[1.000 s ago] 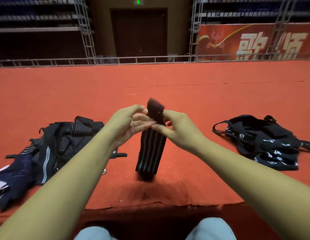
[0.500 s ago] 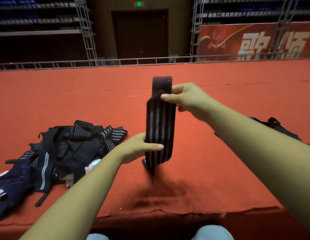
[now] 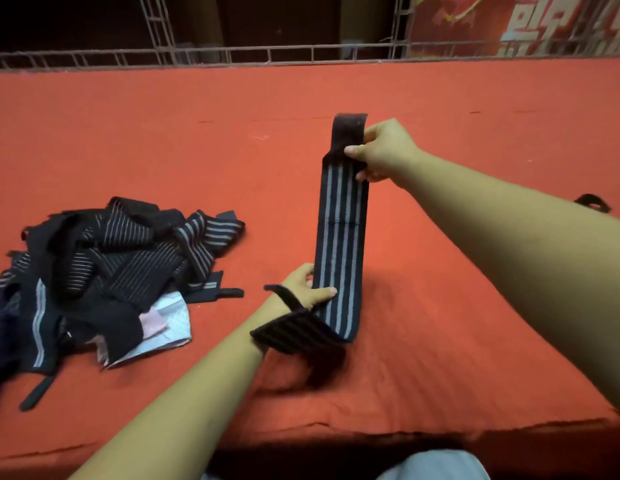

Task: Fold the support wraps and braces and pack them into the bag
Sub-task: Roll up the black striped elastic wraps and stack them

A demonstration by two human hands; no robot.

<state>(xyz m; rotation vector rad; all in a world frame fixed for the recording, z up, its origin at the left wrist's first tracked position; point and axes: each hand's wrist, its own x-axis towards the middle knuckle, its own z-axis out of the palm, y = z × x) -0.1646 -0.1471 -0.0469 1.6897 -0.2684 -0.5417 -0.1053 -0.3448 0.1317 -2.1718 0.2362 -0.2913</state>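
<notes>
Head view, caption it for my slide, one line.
A striped wrap held upright over red carpet, right hand gripping its top, left hand lower, pile alongside.

The wrap (image 3: 339, 237) held in the fingers (image 3: 354, 151) is black with grey lengthwise stripes, plain black above the upper fingers. Left of the lower fingers, the pile (image 3: 111, 265) is black, grey-striped (a pale pink-and-white packet (image 3: 170, 327) beneath). The carpet (image 3: 163, 140) is orange-red.

single head view only; faces forward and down across red mat (image 3: 163, 150), near its front edge; railing (image 3: 291, 53) far.
</notes>
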